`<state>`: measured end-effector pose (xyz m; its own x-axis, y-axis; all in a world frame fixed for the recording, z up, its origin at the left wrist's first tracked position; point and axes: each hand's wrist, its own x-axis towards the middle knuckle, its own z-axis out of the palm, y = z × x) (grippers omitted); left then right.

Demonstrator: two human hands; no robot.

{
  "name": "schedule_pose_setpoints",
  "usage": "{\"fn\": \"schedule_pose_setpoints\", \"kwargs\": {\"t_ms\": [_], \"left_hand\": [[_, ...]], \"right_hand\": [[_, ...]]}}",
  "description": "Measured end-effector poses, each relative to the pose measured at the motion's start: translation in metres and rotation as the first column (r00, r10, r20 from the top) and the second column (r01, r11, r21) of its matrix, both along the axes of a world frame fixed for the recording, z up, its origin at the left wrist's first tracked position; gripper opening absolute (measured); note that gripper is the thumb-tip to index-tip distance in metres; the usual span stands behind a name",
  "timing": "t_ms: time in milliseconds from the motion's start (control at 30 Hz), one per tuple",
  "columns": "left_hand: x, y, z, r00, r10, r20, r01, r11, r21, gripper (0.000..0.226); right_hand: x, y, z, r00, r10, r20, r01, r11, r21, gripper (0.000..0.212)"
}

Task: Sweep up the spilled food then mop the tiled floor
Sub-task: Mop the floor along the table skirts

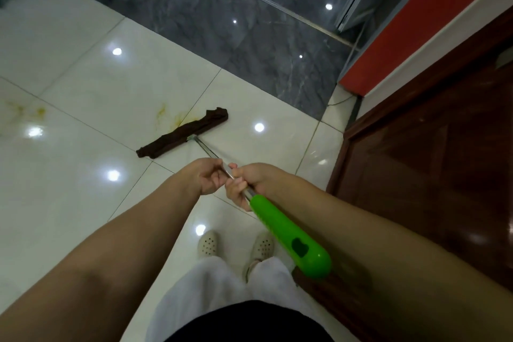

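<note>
Yellow stains point(166, 115) mark the white tiled floor point(83, 78) ahead of the hands and to their left, with the mop's dark brown cloth head point(181, 133) lying flat beside them. The left hand point(208, 176) curls its fingers round the metal mop pole point(206, 148); just beside it, the right hand point(247, 184) grips the pole above the green handle point(288, 233).

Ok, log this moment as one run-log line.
phase: mopping | both hands, left hand, right hand, grip mop handle | mop head beside yellow stains | white tiles
</note>
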<state>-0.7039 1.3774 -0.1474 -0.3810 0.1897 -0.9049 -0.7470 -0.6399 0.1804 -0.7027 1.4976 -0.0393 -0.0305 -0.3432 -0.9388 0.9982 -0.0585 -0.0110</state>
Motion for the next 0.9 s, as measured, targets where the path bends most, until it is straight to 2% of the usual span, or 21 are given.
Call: {"fn": "schedule_pose_setpoints", "kwargs": {"t_ms": [67, 167, 533, 733, 900], "left_hand": [[-0.001, 0.016, 0.005, 0.999, 0.046, 0.002, -0.046, 0.999, -0.01, 0.033], [-0.002, 0.041, 0.011, 0.998, 0.059, -0.022, -0.059, 0.998, -0.038, 0.036], [0.017, 0.091, 0.031, 0.972, 0.23, -0.044, -0.218, 0.959, 0.183, 0.037], [0.019, 0.086, 0.023, 0.948, 0.316, -0.042, -0.304, 0.935, 0.183, 0.033], [0.011, 0.074, 0.017, 0.924, 0.381, -0.038, -0.372, 0.917, 0.144, 0.028]], "right_hand": [[-0.008, 0.017, 0.012, 0.999, 0.044, 0.017, -0.043, 0.999, -0.017, 0.042], [-0.02, 0.041, 0.025, 0.996, 0.091, 0.017, -0.091, 0.996, 0.01, 0.039], [-0.03, 0.082, 0.063, 0.908, 0.418, 0.029, -0.418, 0.901, 0.115, 0.038], [-0.032, 0.074, 0.05, 0.907, 0.422, -0.001, -0.418, 0.9, 0.119, 0.033], [-0.04, 0.058, 0.038, 0.87, 0.488, -0.063, -0.479, 0.87, 0.115, 0.034]]}}
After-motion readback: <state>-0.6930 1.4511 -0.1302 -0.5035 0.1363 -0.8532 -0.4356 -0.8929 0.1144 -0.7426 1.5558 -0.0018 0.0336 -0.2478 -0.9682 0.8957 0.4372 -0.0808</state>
